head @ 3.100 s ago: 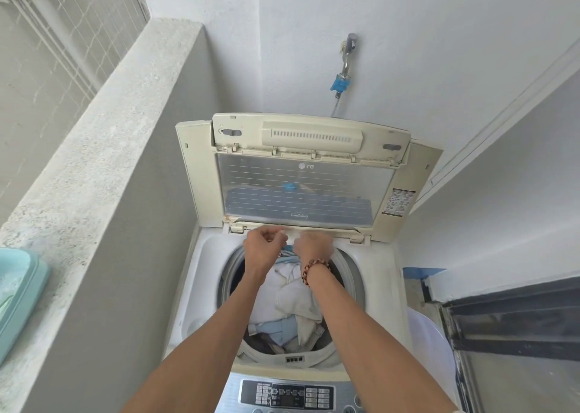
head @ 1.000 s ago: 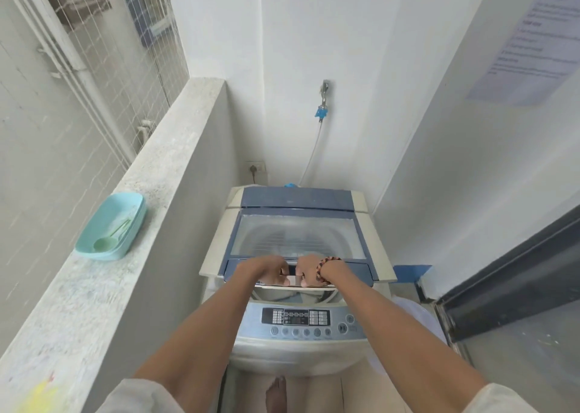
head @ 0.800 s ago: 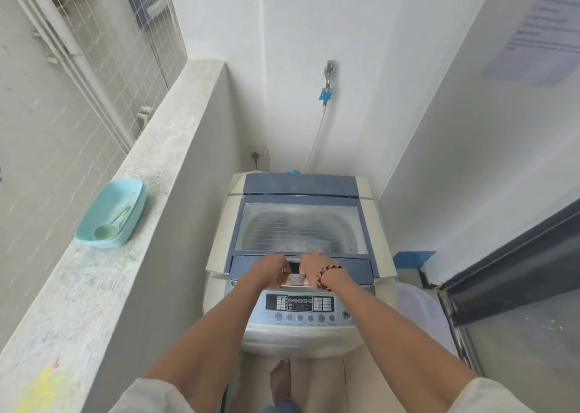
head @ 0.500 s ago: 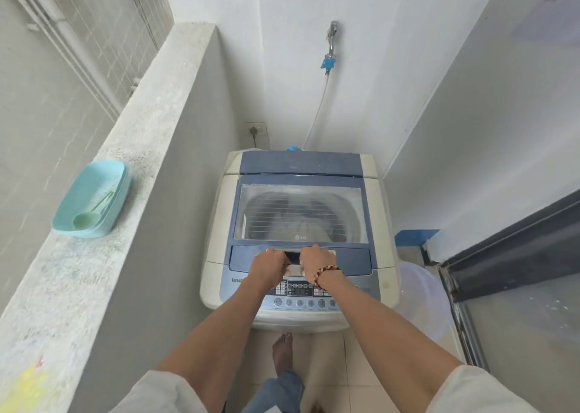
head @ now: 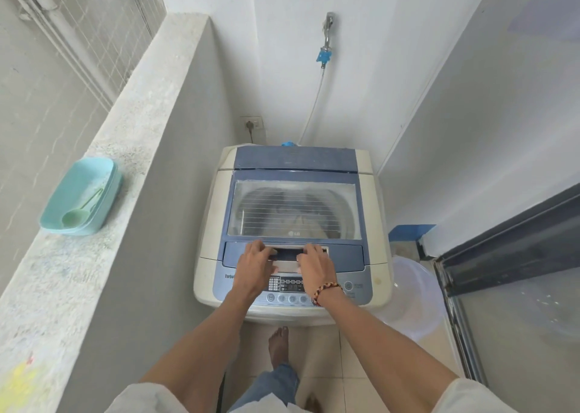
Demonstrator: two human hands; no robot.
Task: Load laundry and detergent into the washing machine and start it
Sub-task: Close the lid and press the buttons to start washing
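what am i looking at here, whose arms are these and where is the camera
There is one picture, taken by a wide-angle camera worn on a person's head, looking forward and down. That is why you see two bare arms reaching out from the bottom edge: they belong to the wearer.

The box in the middle is a top-loading washing machine. Its lid is down, and laundry shows faintly through the lid's window. The left hand and the right hand, which has a beaded bracelet at the wrist, rest with fingers on the handle at the lid's front edge. Just below them is the button panel.

On the ledge to the left sits a turquoise tub with a green scoop in it. A tap and hose hang on the back wall.
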